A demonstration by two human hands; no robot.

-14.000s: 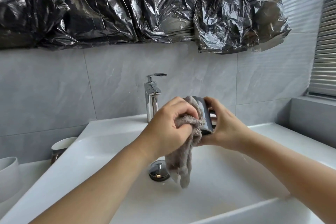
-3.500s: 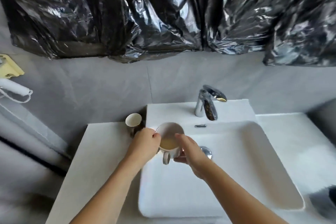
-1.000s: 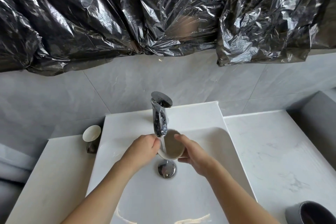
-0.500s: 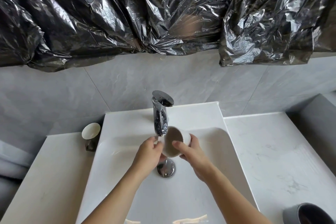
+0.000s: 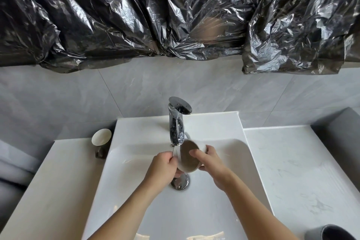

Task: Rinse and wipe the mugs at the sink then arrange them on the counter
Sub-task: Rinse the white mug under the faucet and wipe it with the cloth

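— How is the light looking on your end?

— I'm seeing soft, even daylight; the white sink (image 5: pixel 224 161) is reading bright without blowing out. Glare is streaking across the crinkled black plastic sheeting (image 5: pixel 116 15) up top and glinting off the chrome faucet (image 5: pixel 176 122).

— Any shadows?

— Only faint ones, lying under the forearms in the basin.

— Sharpness?

— The centre is staying crisp. The wide lens is bowing the bench (image 5: pixel 292 161) edges outward, and the corners are softening slightly.
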